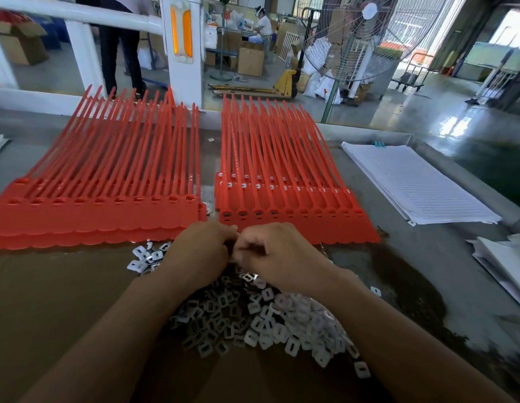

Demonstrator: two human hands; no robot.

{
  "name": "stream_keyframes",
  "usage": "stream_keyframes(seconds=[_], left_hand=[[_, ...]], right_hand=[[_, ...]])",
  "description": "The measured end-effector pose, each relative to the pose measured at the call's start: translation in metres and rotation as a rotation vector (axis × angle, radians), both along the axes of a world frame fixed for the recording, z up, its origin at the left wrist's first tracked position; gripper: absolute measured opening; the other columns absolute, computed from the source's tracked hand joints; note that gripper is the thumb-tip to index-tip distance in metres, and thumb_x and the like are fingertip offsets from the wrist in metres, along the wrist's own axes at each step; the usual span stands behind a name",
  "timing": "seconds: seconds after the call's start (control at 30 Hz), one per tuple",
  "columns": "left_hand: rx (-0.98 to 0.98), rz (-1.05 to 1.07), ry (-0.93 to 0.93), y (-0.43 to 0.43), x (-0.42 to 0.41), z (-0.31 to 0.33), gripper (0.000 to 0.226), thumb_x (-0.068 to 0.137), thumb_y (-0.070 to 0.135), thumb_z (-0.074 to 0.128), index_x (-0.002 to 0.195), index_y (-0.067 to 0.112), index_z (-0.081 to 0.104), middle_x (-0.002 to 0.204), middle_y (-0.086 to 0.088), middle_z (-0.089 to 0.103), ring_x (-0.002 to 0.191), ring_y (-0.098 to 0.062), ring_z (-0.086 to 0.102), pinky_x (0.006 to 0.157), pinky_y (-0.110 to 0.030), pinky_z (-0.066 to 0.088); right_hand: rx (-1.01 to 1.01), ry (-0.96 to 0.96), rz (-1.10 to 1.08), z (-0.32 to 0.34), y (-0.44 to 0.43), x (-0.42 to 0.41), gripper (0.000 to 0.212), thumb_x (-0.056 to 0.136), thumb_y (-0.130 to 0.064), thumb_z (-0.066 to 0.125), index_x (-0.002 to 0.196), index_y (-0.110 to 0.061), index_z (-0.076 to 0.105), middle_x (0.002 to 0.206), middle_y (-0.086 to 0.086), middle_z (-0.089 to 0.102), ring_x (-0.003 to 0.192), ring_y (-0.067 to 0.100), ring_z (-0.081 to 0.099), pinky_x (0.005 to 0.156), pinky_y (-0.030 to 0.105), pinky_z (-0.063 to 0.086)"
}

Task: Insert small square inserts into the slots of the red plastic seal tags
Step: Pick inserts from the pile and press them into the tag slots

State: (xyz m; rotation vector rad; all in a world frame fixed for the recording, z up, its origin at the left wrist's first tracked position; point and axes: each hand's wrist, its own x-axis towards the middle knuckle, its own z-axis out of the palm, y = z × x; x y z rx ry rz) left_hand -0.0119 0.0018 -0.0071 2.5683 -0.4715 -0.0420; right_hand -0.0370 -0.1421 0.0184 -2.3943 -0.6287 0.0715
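Two bare forearms reach in from the bottom edge over a loose heap of small white square inserts (267,321), which lies on the brown desk (49,286) and spreads from under the wrists towards the right. A few more inserts lie scattered just left of the left hand (200,251). The left hand and the right hand (270,254) meet at the far edge of the heap, knuckles up, fingers curled in and fingertips drawn together. The fingers hide whatever is between them, so I cannot tell whether either hand pinches an insert.

Just beyond the hands lie two stacks of red seal tags, heads towards the person and long tails running away and curving upward. The left stack (93,216) shows rows of open slots. The right stack (296,225) touches the hands' far side; its front row of slots looks dark, while several slots in the rows behind show white. A narrow strip of desk separates the two stacks.

To the right of the right stack lies a pile of white lined sheets (418,184), and more white paper (502,263) sits at the right edge. Behind the desk stand a white post (181,53) with an orange panel, a large pedestal fan (354,39), a yellow pallet jack (287,82) and cardboard boxes; one person (119,39) stands at the back left and another farther off.
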Motion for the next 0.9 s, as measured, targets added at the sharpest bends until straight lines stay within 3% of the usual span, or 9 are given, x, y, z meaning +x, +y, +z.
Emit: stream_keyframes(seconds=[0.13, 0.33, 0.5, 0.77, 0.9], left_hand=[[0.0, 0.009, 0.022, -0.001, 0.0, 0.001, 0.043, 0.083, 0.003, 0.045, 0.113, 0.028, 0.064, 0.128, 0.001, 0.057, 0.118, -0.017, 0.05, 0.097, -0.03, 0.039], [0.048, 0.022, 0.053, -0.002, 0.001, 0.002, 0.056, 0.08, -0.002, 0.043, 0.125, 0.029, 0.054, 0.14, 0.009, 0.042, 0.129, -0.013, 0.037, 0.106, -0.029, 0.03], [0.061, 0.046, 0.049, -0.004, -0.001, 0.002, 0.061, 0.079, -0.007, 0.039, 0.13, 0.025, 0.049, 0.142, 0.012, 0.039, 0.133, -0.013, 0.031, 0.11, -0.032, 0.025], [0.07, 0.041, 0.051, -0.003, 0.0, 0.002, 0.059, 0.08, -0.004, 0.04, 0.13, 0.025, 0.049, 0.142, 0.012, 0.038, 0.132, -0.013, 0.032, 0.111, -0.033, 0.025], [0.082, 0.038, 0.042, -0.002, -0.001, 0.002, 0.06, 0.081, -0.005, 0.039, 0.131, 0.027, 0.048, 0.143, 0.013, 0.037, 0.134, -0.014, 0.03, 0.111, -0.032, 0.023]], right_hand=[[0.064, 0.035, -0.073, 0.0, -0.004, 0.003, 0.015, 0.088, -0.02, 0.06, 0.077, -0.013, 0.067, 0.072, 0.003, 0.069, 0.062, 0.008, 0.061, 0.06, 0.015, 0.045], [0.229, 0.186, -0.159, 0.002, -0.015, 0.01, 0.011, 0.083, -0.014, 0.065, 0.073, -0.015, 0.069, 0.059, -0.003, 0.068, 0.053, 0.004, 0.064, 0.05, 0.014, 0.049], [0.217, 0.152, -0.272, 0.0, -0.02, 0.015, 0.022, 0.093, -0.023, 0.05, 0.073, -0.019, 0.057, 0.057, -0.004, 0.065, 0.051, 0.008, 0.064, 0.047, 0.01, 0.043], [0.195, 0.126, -0.369, -0.003, -0.034, 0.026, 0.014, 0.081, -0.015, 0.068, 0.067, -0.012, 0.067, 0.056, 0.001, 0.066, 0.05, 0.01, 0.065, 0.045, 0.015, 0.047], [0.026, 0.002, -0.427, -0.003, -0.04, 0.038, 0.022, 0.089, -0.026, 0.058, 0.072, -0.013, 0.061, 0.063, -0.002, 0.065, 0.051, 0.006, 0.064, 0.057, 0.022, 0.053]])
